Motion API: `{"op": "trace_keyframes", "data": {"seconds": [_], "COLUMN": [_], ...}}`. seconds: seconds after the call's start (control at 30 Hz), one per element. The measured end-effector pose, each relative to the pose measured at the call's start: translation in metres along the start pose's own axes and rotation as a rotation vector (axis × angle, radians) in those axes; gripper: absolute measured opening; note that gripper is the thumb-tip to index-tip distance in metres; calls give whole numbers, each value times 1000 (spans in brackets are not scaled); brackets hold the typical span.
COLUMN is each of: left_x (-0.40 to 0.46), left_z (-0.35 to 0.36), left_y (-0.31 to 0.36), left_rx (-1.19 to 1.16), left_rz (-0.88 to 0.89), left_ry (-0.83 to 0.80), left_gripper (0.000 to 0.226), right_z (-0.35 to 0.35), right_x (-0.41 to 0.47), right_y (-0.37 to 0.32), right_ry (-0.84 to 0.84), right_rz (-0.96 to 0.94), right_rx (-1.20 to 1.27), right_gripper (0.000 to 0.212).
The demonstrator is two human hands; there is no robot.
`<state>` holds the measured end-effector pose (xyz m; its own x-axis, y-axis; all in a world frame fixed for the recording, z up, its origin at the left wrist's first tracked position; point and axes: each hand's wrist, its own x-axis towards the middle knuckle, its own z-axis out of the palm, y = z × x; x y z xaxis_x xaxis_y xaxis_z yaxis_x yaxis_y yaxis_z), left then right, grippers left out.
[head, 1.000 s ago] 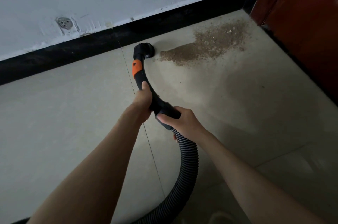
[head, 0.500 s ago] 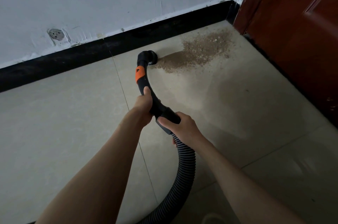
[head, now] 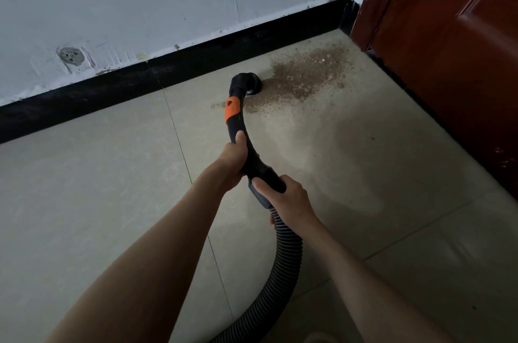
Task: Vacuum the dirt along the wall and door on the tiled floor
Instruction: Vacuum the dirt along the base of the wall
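Both hands are on the vacuum handle point(head: 246, 143): left hand point(head: 234, 157) wrapped around the curved black part just below the orange band point(head: 232, 110), right hand point(head: 287, 195) gripping further back where the ribbed hose point(head: 286, 261) joins, fingers curled round it. The nozzle point(head: 248, 83) sits on the tiled floor point(head: 98, 188) right at the left edge of the dirt point(head: 305, 76), which spreads toward the corner between the black baseboard point(head: 112, 85) and the red-brown door point(head: 454, 57).

Nozzle point(head: 246, 83) seemingly deeper into dirt point(head: 302, 79)
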<state>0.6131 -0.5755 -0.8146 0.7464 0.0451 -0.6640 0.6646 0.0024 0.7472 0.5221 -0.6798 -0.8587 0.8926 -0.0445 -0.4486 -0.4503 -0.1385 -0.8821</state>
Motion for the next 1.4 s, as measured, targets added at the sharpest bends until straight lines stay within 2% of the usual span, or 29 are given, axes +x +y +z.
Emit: {"op": "trace_keyframes", "data": {"seconds": [0.17, 0.3, 0.57, 0.77, 0.87, 1.03, 1.2, 1.4], "left_x": [5, 9, 13, 17, 18, 17, 7, -16], "left_z": [11, 20, 29, 13, -5, -45, -72, -64], "left_y": [2, 5, 14, 20, 19, 15, -12, -45], "left_rx": [38, 88, 117, 100, 65, -51, -112, -83], "left_rz": [-3, 9, 16, 28, 18, 0, 10, 21], "left_ry": [-10, -1, -6, 28, 81, 210, 359, 363], "left_gripper": [50, 38, 34, 48, 45, 31, 31, 43], "right_z": [-4, -7, -9, -1, 8, 31, 51, 42], "right_x": [3, 6, 12, 20, 21, 28, 17, -10], "right_y": [4, 4, 2, -12, -18, -29, -23, 5], "right_ry": [70, 112, 123, 37, -55, -187, -312, -291], "right_rz": [7, 27, 20, 17, 7, -38, -43, -51], "right_rx": [-16, 18, 8, -22, -18, -149, -179, -180], "right_gripper": [42, 47, 43, 46, 46, 49, 50, 46]}}
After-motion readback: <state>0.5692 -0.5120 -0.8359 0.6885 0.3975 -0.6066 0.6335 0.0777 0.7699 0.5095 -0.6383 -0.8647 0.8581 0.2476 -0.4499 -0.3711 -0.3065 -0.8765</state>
